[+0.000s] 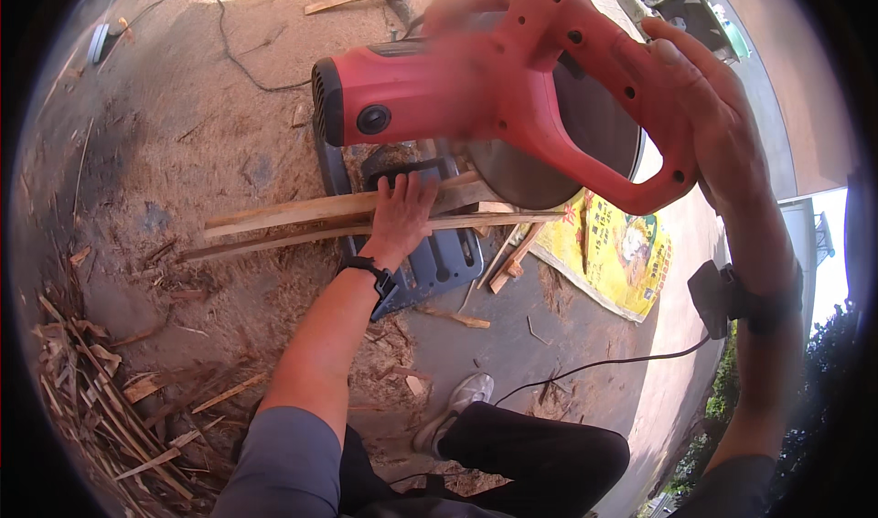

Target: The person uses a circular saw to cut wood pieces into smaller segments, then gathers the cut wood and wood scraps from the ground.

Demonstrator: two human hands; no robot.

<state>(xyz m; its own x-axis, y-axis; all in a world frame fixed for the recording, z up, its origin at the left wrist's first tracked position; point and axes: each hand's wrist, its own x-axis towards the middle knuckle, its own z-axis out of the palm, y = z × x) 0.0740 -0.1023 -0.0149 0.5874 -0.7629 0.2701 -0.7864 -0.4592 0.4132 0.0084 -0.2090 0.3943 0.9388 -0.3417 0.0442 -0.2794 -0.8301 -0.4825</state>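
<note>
A red chop saw (421,93) with a black-capped motor stands in front of me, its handle raised at the upper right. My right hand (722,120) grips that handle; part of its fingers is hidden behind it. Below the motor, the round blade (521,166) shows partly, close to the wood. My left hand (400,209) is closed over two long wooden strips (283,214), holding them across the dark metal saw base (439,267). The strips stick out to the left, and their right ends reach the blade area.
Scrap wood strips (110,417) are heaped at the lower left on the sawdust-covered ground (192,134). A yellow printed sack (608,257) lies right of the base, beside short offcuts (515,260). A black cord (224,33) curves across the ground. My shoe (471,392) is near the base.
</note>
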